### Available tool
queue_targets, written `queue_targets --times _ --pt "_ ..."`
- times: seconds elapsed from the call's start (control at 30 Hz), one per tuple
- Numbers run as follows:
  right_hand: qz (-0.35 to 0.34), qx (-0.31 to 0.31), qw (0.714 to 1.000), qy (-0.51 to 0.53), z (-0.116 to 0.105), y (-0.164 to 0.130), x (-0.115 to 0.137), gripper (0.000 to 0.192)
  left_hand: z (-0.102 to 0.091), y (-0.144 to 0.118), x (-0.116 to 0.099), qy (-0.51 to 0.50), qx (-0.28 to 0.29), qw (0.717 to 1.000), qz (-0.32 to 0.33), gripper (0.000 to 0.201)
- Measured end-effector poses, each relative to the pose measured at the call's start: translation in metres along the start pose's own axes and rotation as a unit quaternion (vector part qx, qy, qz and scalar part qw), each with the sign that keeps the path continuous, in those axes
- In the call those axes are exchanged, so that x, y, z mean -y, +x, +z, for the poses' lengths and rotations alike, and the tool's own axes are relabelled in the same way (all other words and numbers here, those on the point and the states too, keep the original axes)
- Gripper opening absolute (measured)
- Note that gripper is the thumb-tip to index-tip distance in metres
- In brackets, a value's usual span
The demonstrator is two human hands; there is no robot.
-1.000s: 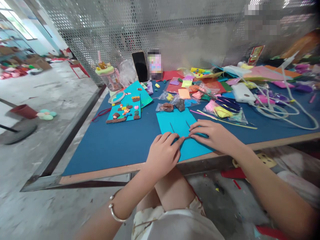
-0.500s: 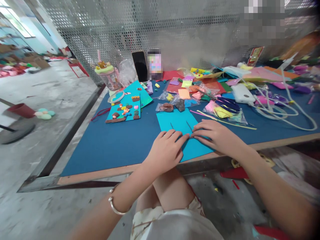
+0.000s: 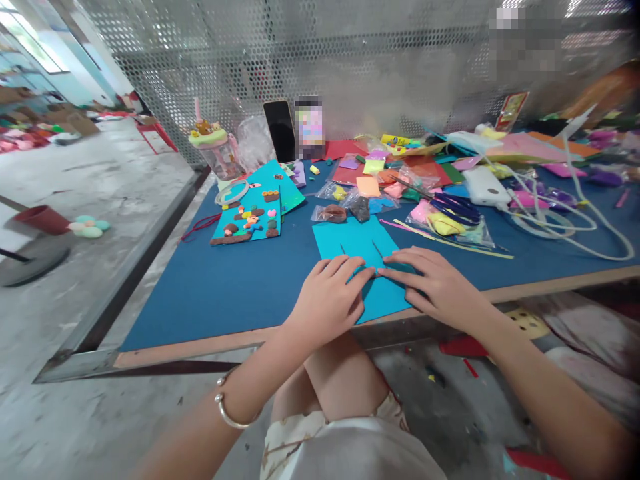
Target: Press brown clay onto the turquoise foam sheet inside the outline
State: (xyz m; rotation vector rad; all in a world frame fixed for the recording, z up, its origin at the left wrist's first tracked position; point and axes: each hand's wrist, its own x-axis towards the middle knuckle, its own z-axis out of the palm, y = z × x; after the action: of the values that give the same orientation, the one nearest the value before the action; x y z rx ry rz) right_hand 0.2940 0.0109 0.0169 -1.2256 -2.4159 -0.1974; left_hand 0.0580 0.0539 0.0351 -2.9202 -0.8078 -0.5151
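Observation:
A bright blue card [image 3: 387, 300] lies on the table in front of me, with two thin dark strips [image 3: 378, 250] showing on it above my fingers. My left hand [image 3: 333, 290] rests on the card's left part, fingers stretched and slightly bent, index fingertip at the middle. From the right, my right hand [image 3: 433, 283] reaches over the card with its fingers apart. Its index fingertip almost meets the left one. Whatever lies right under the fingertips is hidden or too small to make out.
A decorated blue card [image 3: 247, 223] with clay figures lies at left. Behind stand a dark phone [image 3: 280, 130] and a lidded cup [image 3: 217, 153]. Bagged clay [image 3: 333, 213], scissors [image 3: 455, 208], a white power bank [image 3: 485, 187] and its cable crowd the right.
My right hand has shifted slightly down and its fingers have spread more. My left index fingertip has drawn back a little to the left. The card looks almost unmoved.

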Motion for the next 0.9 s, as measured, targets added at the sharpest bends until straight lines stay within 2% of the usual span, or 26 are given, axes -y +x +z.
queue_targets --times 0.1,0.27,0.6,0.7,0.9 --pt "0.008 0.013 1.000 -0.011 0.001 0.000 -0.001 0.038 0.001 -0.004 0.000 0.001 -0.013 1.000 -0.008 0.033" --pt "0.014 0.018 1.000 -0.019 -0.003 0.003 -0.003 0.037 0.000 -0.003 -0.001 -0.006 0.000 1.000 -0.028 0.033" --pt "-0.014 0.036 0.999 0.004 0.001 0.009 -0.005 0.040 0.000 -0.002 0.000 -0.037 0.005 0.996 -0.082 0.036" --pt "-0.017 0.033 0.999 0.008 0.001 0.010 -0.006 0.039 0.001 -0.003 0.001 -0.034 -0.017 0.996 -0.078 0.041" --pt "-0.017 0.020 0.998 0.054 -0.002 0.018 -0.009 0.037 0.002 -0.004 0.003 -0.008 -0.037 0.999 -0.026 0.032"
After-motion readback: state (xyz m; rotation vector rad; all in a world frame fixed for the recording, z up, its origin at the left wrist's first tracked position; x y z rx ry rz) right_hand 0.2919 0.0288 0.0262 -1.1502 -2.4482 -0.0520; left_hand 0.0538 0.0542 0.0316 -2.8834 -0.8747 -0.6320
